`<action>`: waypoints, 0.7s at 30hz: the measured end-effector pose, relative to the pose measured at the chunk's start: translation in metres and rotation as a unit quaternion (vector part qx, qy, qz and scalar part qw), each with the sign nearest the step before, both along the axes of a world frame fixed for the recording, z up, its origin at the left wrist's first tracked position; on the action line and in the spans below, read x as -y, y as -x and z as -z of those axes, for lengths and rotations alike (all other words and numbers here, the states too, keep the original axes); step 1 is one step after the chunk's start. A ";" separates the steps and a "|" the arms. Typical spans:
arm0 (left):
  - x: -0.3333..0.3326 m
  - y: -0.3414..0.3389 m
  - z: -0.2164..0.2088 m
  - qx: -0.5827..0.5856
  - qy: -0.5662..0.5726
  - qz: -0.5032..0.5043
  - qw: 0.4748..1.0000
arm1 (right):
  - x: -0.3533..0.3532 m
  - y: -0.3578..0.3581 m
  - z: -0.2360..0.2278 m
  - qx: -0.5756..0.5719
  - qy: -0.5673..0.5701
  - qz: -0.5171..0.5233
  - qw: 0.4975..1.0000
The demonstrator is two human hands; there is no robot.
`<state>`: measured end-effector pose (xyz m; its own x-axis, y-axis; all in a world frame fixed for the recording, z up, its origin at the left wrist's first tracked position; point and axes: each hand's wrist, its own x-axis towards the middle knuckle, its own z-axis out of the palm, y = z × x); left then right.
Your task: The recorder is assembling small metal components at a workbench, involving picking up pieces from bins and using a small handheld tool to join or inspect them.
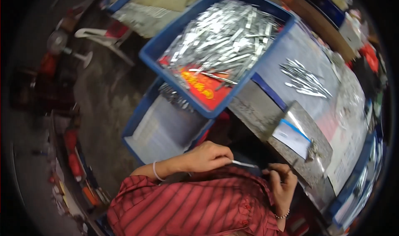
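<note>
My left hand (208,156) is closed in a pinch on one end of a slim metal strip (244,164), which sticks out to the right in front of my red striped shirt. My right hand (282,183) is curled with its fingers bent, close to the strip's free end. Something small and dark seems to show at its fingertips, too blurred to name. Ahead of me a blue plastic bin (191,95) holds a large heap of similar shiny strips over a red sheet with yellow print. A smaller bunch of strips (305,79) lies on the worktable to the right.
Below the full bin stands a second blue bin (137,141) with a pale lining and some metal pieces at its far end. A grey metal block (300,111) with a white and blue packet (291,137) sits at the table's near edge. A white chair (102,34) stands far left.
</note>
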<state>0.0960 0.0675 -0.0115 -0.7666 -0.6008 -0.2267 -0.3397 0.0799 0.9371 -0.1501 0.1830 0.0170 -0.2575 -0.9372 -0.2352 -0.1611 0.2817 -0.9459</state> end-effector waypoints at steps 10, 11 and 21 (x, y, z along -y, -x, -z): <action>0.039 -0.104 0.107 0.211 0.254 -0.358 0.873 | 0.017 -0.022 -0.007 -0.097 0.005 -0.091 0.991; 0.044 -0.101 0.120 0.206 0.290 -0.376 0.856 | 0.020 -0.023 -0.010 -0.118 0.008 -0.119 0.986; 0.072 -0.075 0.179 0.298 0.395 -0.297 0.816 | 0.023 -0.029 -0.014 -0.177 -0.035 -0.168 0.969</action>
<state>0.1712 -0.0042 -0.1905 -0.1815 -0.9657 0.1856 -0.9156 0.2348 0.3264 -0.1209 0.1602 0.0313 -0.0162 -0.9671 -0.2537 -0.5659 0.2181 -0.7951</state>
